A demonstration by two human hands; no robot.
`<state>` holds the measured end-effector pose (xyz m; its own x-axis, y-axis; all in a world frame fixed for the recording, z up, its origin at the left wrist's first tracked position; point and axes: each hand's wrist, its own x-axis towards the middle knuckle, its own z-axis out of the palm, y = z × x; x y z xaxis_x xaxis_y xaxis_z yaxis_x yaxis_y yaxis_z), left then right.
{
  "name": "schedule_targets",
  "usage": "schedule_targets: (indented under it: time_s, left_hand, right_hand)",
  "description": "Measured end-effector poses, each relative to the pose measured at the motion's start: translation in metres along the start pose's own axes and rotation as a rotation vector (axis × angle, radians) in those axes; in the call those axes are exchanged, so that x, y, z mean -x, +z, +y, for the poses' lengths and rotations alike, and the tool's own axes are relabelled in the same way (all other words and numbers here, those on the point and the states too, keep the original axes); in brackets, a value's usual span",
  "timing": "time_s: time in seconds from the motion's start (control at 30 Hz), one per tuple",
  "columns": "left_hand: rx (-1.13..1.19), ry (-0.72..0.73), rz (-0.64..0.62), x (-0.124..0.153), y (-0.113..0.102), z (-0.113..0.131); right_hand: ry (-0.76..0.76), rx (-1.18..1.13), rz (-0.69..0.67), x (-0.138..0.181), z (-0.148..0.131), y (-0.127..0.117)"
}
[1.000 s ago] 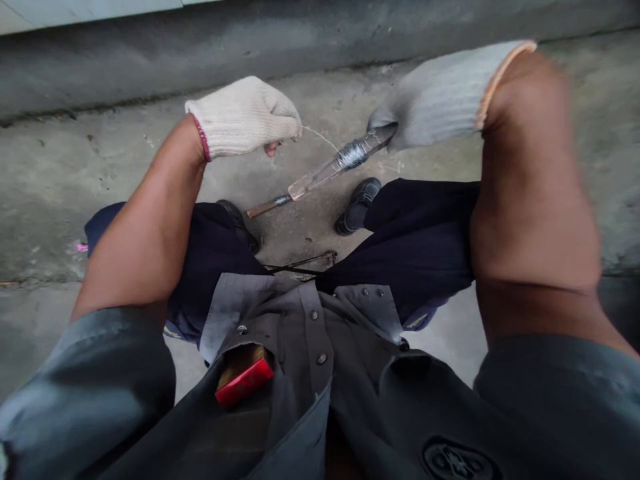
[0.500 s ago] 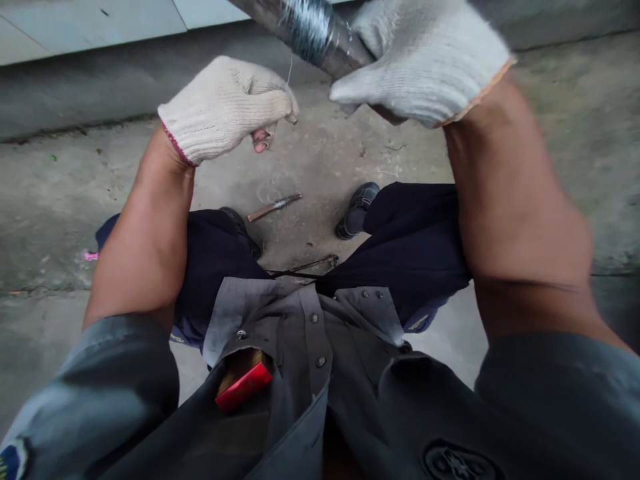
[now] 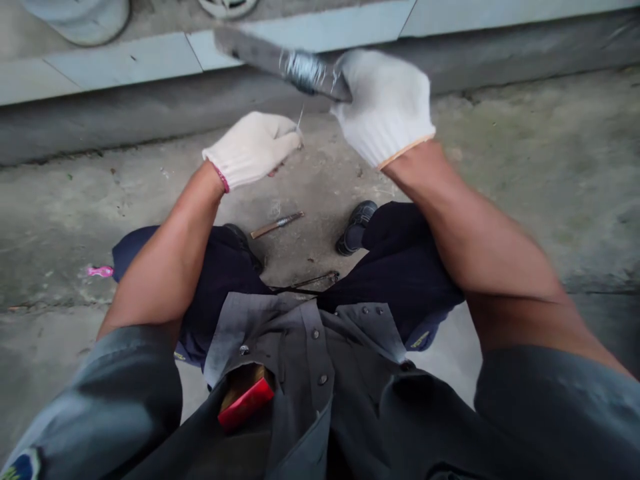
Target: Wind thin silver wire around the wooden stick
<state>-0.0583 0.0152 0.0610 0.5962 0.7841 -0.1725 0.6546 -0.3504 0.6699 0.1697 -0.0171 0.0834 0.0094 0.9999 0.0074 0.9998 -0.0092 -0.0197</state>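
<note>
My right hand, in a white knit glove, is closed around one end of a dark, blurred stick. Shiny thin line is wound in a band around the stick's middle. To the left and a little lower, my left hand, in a similar glove with bare fingertips partly showing, is pinched closed on a thin strand. That strand rises toward the wound band; its upper part is too fine to follow. The stick is held tilted, its far end up and left.
A smaller stick with silvery wrapping lies on the concrete floor between my shoes. Behind it, a tiled ledge bears a whitish container. Something pink lies by my left leg. A red box sits in my shirt pocket.
My right hand and the stick now appear lower and smaller, farther from the camera. The left hand shows lower and to the right, still pinching the strand. More of the ledge has come into view.
</note>
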Motion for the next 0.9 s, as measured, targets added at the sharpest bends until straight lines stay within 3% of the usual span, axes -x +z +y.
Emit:
schedule_targets:
  time_s: [0.3, 0.57, 0.67, 0.77, 0.83, 0.9]
  left_hand:
    - [-0.14, -0.064, -0.12, 0.007, -0.003, 0.008]
    - [-0.111, -0.064, -0.141, 0.006, -0.011, -0.001]
    - [-0.059, -0.095, -0.094, 0.003, -0.011, -0.01]
    - [0.047, -0.071, -0.103, 0.001, -0.01, -0.015]
    - [0.147, -0.031, -0.119, 0.0, -0.01, -0.014]
    - [0.225, -0.004, -0.1, -0.001, -0.009, -0.011]
  right_hand:
    - [-0.051, 0.212, -0.131, 0.011, -0.011, -0.005]
    - [-0.303, 0.287, -0.299, 0.017, -0.007, 0.006]
    - [-0.457, 0.168, -0.455, 0.016, 0.009, 0.005]
    - [-0.498, -0.087, -0.551, 0.015, 0.031, -0.001]
    - [-0.434, -0.269, -0.508, 0.017, 0.041, -0.008]
    - [-0.316, -0.416, -0.377, 0.019, 0.044, -0.016]
